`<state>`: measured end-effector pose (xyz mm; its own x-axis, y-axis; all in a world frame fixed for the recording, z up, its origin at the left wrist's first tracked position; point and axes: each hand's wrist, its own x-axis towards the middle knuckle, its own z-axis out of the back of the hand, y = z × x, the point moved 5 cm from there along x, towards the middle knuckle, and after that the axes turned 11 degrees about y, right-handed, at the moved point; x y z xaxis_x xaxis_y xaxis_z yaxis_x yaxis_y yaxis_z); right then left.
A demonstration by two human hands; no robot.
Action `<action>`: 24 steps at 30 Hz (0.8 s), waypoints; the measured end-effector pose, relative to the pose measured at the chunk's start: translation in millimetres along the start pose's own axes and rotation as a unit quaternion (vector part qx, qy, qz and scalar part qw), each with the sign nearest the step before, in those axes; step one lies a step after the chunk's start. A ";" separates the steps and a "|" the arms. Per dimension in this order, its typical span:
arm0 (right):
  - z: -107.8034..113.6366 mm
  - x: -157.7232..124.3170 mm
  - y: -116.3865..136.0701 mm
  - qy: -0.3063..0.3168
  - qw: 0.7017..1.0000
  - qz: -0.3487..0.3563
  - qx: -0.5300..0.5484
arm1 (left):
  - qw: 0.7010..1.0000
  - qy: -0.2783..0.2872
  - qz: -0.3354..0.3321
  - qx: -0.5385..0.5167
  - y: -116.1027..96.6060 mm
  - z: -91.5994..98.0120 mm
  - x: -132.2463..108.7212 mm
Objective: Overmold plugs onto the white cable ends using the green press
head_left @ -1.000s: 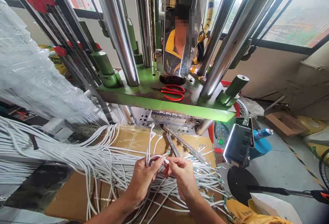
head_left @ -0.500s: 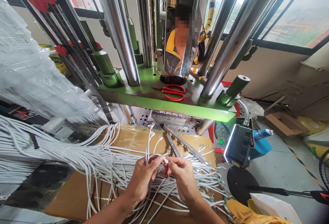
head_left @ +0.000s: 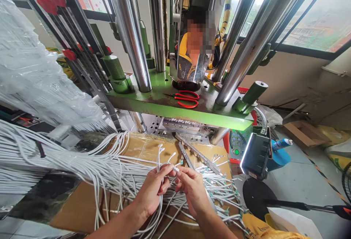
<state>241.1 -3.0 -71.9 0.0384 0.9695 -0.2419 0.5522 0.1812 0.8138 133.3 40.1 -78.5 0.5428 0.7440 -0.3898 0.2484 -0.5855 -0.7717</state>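
My fingers [head_left: 185, 174] hide part of the white cable end [head_left: 176, 169] at lower centre, its details too small to make out. My forearms [head_left: 117, 220] run off the bottom edge; white cables [head_left: 19, 147] are cut off at left.

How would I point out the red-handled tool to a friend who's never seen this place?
Find the big green plate with shiny metal columns rising from it. On top, near the middle of its front edge, lies the red-handled tool, dark tip pointing left. Its bright red loops stand out against the green and metal around it.
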 end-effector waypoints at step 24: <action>23.7 -9.6 17.9 -0.053 0.996 0.048 -0.054 | 0.986 0.147 0.025 0.070 2.7 6.4 -17.3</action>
<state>270.3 -12.9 -67.5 0.1767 0.9615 -0.2106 0.4495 0.1116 0.8863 119.5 27.7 -77.0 0.7663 0.5776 -0.2812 0.1145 -0.5535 -0.8249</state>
